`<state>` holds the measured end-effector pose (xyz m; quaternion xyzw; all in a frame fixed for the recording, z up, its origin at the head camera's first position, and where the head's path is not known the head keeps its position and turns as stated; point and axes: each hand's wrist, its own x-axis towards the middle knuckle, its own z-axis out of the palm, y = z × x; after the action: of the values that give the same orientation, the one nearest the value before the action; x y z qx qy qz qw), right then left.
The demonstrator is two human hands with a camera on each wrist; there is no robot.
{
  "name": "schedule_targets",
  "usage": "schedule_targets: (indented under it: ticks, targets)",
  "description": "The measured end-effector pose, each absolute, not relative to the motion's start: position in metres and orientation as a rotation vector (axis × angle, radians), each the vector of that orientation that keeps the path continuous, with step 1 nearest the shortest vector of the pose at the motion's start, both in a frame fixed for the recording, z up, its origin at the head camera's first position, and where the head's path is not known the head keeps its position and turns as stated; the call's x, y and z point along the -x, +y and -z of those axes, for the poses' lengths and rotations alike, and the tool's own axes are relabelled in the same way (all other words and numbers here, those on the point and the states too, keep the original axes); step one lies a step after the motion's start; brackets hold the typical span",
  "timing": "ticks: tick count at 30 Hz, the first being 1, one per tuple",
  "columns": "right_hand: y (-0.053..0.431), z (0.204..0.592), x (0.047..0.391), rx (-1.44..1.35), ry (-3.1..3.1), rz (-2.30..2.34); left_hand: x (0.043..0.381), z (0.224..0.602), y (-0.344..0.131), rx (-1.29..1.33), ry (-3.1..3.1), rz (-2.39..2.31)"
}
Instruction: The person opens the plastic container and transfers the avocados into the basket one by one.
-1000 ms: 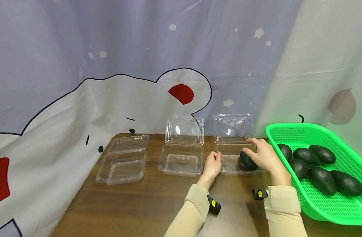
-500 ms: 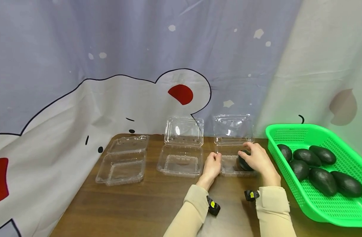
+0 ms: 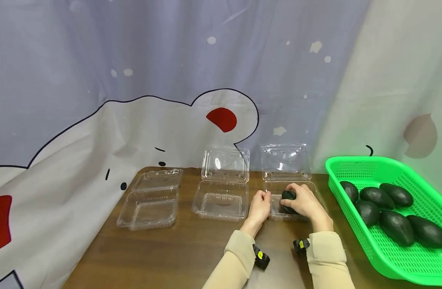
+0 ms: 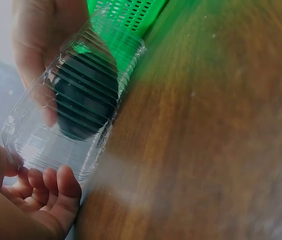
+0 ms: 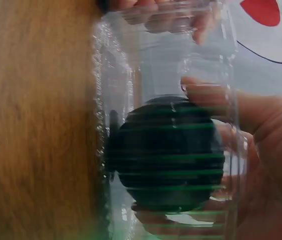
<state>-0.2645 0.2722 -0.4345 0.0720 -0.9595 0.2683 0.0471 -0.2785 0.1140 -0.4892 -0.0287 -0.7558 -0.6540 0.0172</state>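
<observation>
My right hand (image 3: 307,204) grips a dark avocado (image 3: 287,201) inside the right-hand clear plastic clamshell container (image 3: 286,164), fingers and thumb around its sides. Through the ribbed wall in the right wrist view, the avocado (image 5: 168,155) sits low in the tray part. At the same container's left side, my left hand (image 3: 258,208) pinches the rim, its fingers curled as the left wrist view shows at the near end of the wall (image 4: 41,145). The lid of this container stands raised behind the tray.
Two more opened clamshells, a middle one (image 3: 222,200) and a left one (image 3: 148,206), stand on the wooden table (image 3: 163,257). At the right is a green plastic basket (image 3: 380,263) with several avocados (image 3: 396,228). A printed curtain (image 3: 152,60) hangs behind.
My right hand has moved left with the avocado, from the right side of the container toward its middle. My left hand has stayed at the container's left rim.
</observation>
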Motion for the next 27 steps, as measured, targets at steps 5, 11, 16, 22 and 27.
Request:
schedule_targets:
  ticks: [5, 11, 16, 22, 27]
  targets:
    - [0.2693, 0.4380, 0.2623, -0.207, -2.959, -0.844, 0.2759, 0.4921, 0.1154, 0.088, -2.347, 2.049]
    - [0.2681, 0.4381, 0.2641, -0.210, -2.971, -0.827, 0.2770, 0.4912, 0.1149, 0.083, -2.348, 2.048]
    - [0.2666, 0.4381, 0.2653, -0.244, -2.952, -0.799, 0.2776, 0.4914, 0.1144, 0.071, -2.352, 2.038]
    - [0.2647, 0.4370, 0.2634, -0.238, -2.954, -0.786, 0.2775, 0.4915, 0.1143, 0.073, -2.343, 2.058]
    - [0.2642, 0.4343, 0.2624, -0.267, -2.933, -0.777, 0.2775, 0.4914, 0.1148, 0.064, -2.326, 2.084]
